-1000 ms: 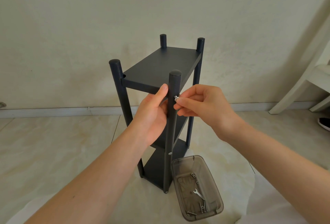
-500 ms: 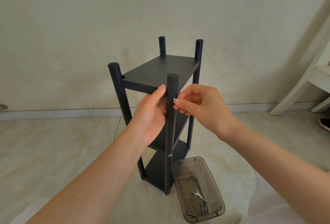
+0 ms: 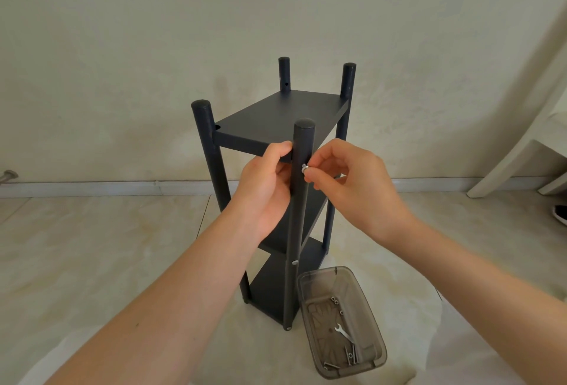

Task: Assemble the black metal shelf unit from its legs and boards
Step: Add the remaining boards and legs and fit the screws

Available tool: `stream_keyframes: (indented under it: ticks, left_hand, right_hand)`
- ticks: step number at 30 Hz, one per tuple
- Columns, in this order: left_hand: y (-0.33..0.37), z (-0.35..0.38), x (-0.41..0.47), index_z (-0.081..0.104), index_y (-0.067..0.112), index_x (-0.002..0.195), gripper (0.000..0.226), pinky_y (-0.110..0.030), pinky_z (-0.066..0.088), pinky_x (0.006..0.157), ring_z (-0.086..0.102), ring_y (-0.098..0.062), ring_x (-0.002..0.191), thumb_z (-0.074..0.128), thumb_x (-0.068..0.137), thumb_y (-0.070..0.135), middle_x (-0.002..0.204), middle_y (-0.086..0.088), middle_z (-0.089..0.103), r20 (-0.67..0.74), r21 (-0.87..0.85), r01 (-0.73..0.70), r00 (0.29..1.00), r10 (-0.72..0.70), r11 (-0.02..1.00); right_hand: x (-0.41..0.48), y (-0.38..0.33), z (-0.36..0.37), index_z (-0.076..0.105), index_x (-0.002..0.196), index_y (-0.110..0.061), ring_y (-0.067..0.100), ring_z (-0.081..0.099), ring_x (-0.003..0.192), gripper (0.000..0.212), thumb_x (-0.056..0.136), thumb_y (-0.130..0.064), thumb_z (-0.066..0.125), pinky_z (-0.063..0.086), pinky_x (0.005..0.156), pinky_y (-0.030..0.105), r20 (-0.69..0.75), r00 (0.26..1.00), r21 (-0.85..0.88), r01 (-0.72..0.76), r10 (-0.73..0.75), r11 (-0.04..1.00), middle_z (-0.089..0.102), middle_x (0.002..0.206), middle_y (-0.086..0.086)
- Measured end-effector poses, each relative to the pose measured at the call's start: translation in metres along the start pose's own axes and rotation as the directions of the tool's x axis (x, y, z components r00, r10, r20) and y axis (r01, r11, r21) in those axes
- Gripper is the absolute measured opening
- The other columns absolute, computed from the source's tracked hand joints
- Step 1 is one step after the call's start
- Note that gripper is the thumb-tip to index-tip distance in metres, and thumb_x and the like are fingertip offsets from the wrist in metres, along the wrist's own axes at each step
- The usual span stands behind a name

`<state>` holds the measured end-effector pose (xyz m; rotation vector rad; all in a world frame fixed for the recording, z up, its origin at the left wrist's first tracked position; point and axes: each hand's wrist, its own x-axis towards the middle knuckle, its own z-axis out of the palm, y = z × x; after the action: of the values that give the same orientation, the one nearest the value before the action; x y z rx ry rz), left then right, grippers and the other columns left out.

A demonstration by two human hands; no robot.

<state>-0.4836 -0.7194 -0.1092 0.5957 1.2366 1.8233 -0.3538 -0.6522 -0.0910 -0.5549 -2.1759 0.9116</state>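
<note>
1. The left hand (image 3: pixel 267 188) grips the top board (image 3: pixel 282 117) at its near corner. The thumb lies on the front edge and the fingers curl underneath, just beside the near leg (image 3: pixel 302 200).
2. The right hand (image 3: pixel 346 182) has its thumb and forefinger closed in a pinch on a small silver screw (image 3: pixel 304 168), held against the side of the near leg just below the top board. The other fingers are loosely curled.
3. The floor (image 3: pixel 92 246) is pale, marble-patterned tile. It meets a cream wall (image 3: pixel 122 47) at a light skirting board (image 3: pixel 107 185).
4. A smoky clear plastic box (image 3: pixel 362 308) sits on the floor, touching or almost touching the near leg's foot. It holds a small spanner (image 3: pixel 343 332), screws and nuts.
5. Part of a white chair (image 3: pixel 506 145) and a dark shoe (image 3: pixel 560 214) show at the right edge.
6. The black shelf unit (image 3: pixel 319 114) stands upright on the floor in front of the person, with four round legs and three boards. A second screw head (image 3: pixel 295 262) shows lower on the near leg.
</note>
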Motion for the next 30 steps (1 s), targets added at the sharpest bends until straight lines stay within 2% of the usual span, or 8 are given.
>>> stream_keyframes:
  ticks: [6,10,11,15,21,26,30]
  left_hand:
    - [0.003,-0.002,-0.002,0.070,0.014,0.094,0.022,-0.025,0.056,0.067,0.072,-0.013,0.077,0.057,0.098,0.031,0.081,-0.002,0.074,0.005,-0.117,0.033,0.999,-0.033,0.993]
    - [0.013,0.000,0.004,0.066,0.014,0.116,0.044,-0.030,0.058,0.071,0.075,-0.020,0.084,0.065,0.091,0.050,0.085,-0.005,0.076,-0.018,-0.158,0.124,0.991,-0.129,0.980]
    - [0.014,0.000,0.007,0.063,0.014,0.118,0.043,-0.031,0.059,0.072,0.075,-0.021,0.083,0.066,0.092,0.048,0.084,-0.005,0.076,-0.033,-0.163,0.126,0.991,-0.133,0.979]
    - [0.011,0.001,0.013,0.058,0.014,0.094,0.015,-0.030,0.057,0.065,0.073,-0.019,0.071,0.062,0.095,0.029,0.073,-0.004,0.072,-0.050,-0.161,0.105,0.992,-0.115,0.981]
    - [0.002,-0.001,0.014,0.057,0.010,0.108,0.018,-0.028,0.058,0.065,0.073,-0.019,0.076,0.059,0.096,0.024,0.085,-0.007,0.073,0.011,-0.200,0.120,0.993,-0.120,0.973]
    - [0.003,-0.002,0.014,0.058,0.011,0.105,0.017,-0.027,0.059,0.064,0.074,-0.018,0.075,0.057,0.098,0.025,0.080,-0.006,0.074,0.018,-0.208,0.088,0.996,-0.086,0.974]
    - [0.003,-0.001,0.012,0.059,0.012,0.104,0.016,-0.028,0.058,0.067,0.074,-0.018,0.077,0.057,0.098,0.027,0.079,-0.005,0.074,0.018,-0.179,0.074,0.997,-0.072,0.981]
  right_hand:
    - [0.002,-0.001,-0.001,0.060,0.082,-0.031,0.003,0.065,0.076,0.018,0.090,-0.017,0.070,0.051,0.069,0.013,0.032,0.999,0.043,-0.003,0.001,0.999,0.066,0.076,-0.014]
    - [0.002,-0.001,0.000,0.060,0.082,-0.030,0.005,0.066,0.077,0.019,0.090,-0.016,0.070,0.055,0.072,0.019,0.032,0.999,0.045,-0.001,-0.001,0.999,0.067,0.078,-0.012]
    - [0.002,-0.001,0.000,0.060,0.082,-0.031,0.005,0.066,0.077,0.019,0.090,-0.016,0.070,0.055,0.072,0.020,0.030,1.000,0.046,0.001,-0.003,0.999,0.067,0.078,-0.012]
    - [0.002,0.001,0.000,0.059,0.081,-0.030,0.007,0.066,0.076,0.021,0.089,-0.014,0.070,0.057,0.073,0.025,0.017,1.000,0.059,0.005,-0.006,0.998,0.067,0.077,-0.011]
    - [0.000,0.003,-0.003,0.059,0.081,-0.029,0.007,0.067,0.074,0.021,0.090,-0.012,0.069,0.057,0.071,0.023,0.006,1.000,0.069,0.011,-0.011,0.998,0.067,0.076,-0.009]
    - [-0.001,0.005,-0.004,0.060,0.082,-0.029,0.006,0.068,0.074,0.018,0.091,-0.016,0.069,0.058,0.072,0.021,0.010,1.000,0.058,0.004,-0.004,0.998,0.068,0.077,-0.010]
    - [0.000,0.005,-0.003,0.061,0.080,-0.028,0.006,0.068,0.074,0.018,0.090,-0.016,0.070,0.058,0.074,0.024,0.000,1.000,0.074,0.005,-0.005,0.997,0.069,0.076,-0.009]
